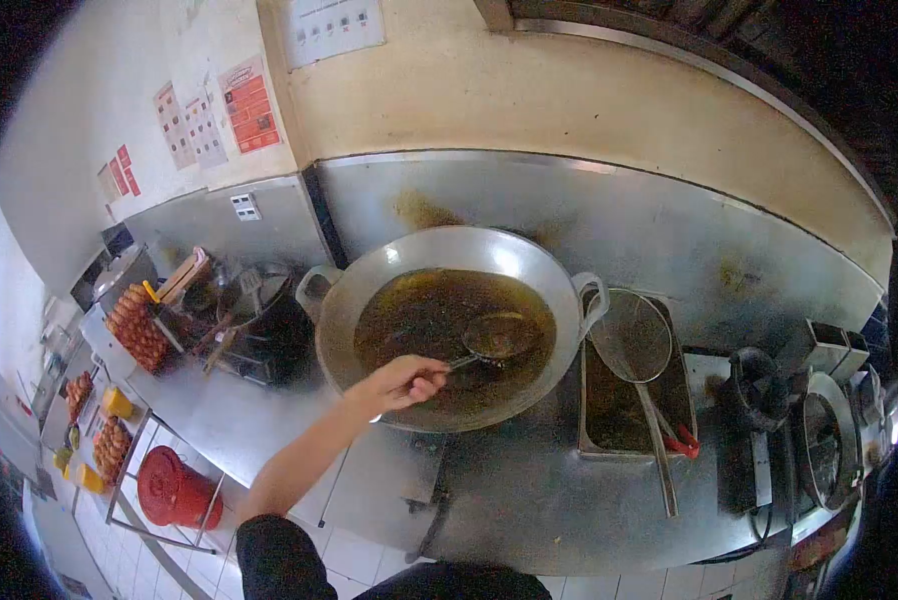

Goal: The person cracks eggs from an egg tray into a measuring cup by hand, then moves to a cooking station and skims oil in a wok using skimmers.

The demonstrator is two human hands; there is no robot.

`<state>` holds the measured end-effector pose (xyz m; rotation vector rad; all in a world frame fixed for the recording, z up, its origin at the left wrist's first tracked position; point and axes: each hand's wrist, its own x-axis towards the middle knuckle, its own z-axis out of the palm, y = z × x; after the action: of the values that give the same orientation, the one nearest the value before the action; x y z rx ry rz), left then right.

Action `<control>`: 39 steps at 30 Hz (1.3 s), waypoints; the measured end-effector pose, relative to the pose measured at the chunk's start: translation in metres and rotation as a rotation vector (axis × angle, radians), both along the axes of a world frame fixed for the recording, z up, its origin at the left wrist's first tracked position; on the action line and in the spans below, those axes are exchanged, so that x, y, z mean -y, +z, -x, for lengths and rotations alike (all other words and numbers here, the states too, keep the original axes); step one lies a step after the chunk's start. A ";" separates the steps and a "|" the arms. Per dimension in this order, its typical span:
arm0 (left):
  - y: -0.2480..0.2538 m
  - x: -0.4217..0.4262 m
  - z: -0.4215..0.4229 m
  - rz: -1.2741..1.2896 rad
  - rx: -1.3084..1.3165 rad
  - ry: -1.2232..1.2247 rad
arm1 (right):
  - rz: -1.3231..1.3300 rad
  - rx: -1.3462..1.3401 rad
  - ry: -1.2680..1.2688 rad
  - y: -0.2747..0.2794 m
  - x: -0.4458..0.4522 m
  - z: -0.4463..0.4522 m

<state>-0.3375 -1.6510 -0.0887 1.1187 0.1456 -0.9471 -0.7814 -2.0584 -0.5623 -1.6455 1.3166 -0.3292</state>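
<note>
My left hand reaches in from the lower left, its fingers closed round the handle of a skimmer. The skimmer's round head lies in the dark oil of a large metal wok. Most of its handle is hidden by my fist. The wok has a loop handle on each side, and my hand is over its near rim. My right hand is out of view.
Right of the wok, a long-handled strainer rests across a rectangular metal tray of dark liquid, beside red-handled tongs. Dark pans and a stack of eggs stand left. A red bucket is below.
</note>
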 end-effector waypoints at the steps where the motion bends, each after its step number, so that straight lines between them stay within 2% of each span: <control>1: -0.005 0.009 0.000 0.087 -0.030 0.051 | -0.002 -0.002 0.008 0.000 0.002 -0.001; 3: -0.039 0.020 -0.019 0.169 -0.053 0.106 | -0.002 -0.004 0.018 -0.001 0.006 -0.003; 5: -0.048 0.034 -0.025 0.387 -0.123 0.194 | -0.006 -0.001 0.025 -0.003 0.009 -0.004; 9: -0.063 0.043 -0.046 0.426 -0.151 0.404 | -0.020 0.005 0.038 -0.007 0.014 -0.005; 11: -0.058 0.038 -0.052 0.427 -0.140 0.407 | -0.023 0.005 0.042 -0.009 0.015 -0.005; 13: -0.056 0.028 -0.055 0.491 -0.188 0.515 | -0.028 0.006 0.047 -0.011 0.017 -0.005; 15: -0.057 0.013 -0.060 0.482 -0.205 0.517 | -0.034 0.008 0.053 -0.010 0.018 -0.006; 17: -0.050 0.004 -0.053 0.332 -0.031 0.578 | -0.042 0.015 0.061 -0.010 0.020 -0.008; 19: -0.052 -0.010 -0.051 0.279 -0.010 0.582 | -0.040 0.006 0.067 -0.014 0.022 -0.006; 21: -0.059 -0.026 -0.049 0.053 0.195 0.489 | -0.043 0.006 0.074 -0.016 0.025 -0.010; 24: -0.047 -0.043 -0.039 0.000 0.112 0.495 | -0.046 0.001 0.079 -0.018 0.027 -0.013; 28: -0.015 -0.042 0.000 -0.015 0.125 0.573 | -0.047 -0.007 0.096 -0.019 0.030 -0.018; 31: -0.009 -0.050 0.012 -0.066 0.187 0.549 | -0.049 -0.009 0.103 -0.021 0.031 -0.020; 33: -0.013 -0.060 0.013 0.006 0.274 0.457 | -0.056 -0.011 0.107 -0.023 0.031 -0.020; 36: 0.002 -0.060 0.026 0.024 0.378 0.446 | -0.059 -0.015 0.112 -0.026 0.031 -0.019; 39: 0.045 -0.047 0.052 -0.091 0.461 0.489 | -0.062 -0.013 0.108 -0.028 0.031 -0.018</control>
<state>-0.3890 -1.6045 -0.0437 1.2808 0.0790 -0.2389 -0.7632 -2.0896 -0.5902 -1.6617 1.2301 -0.2107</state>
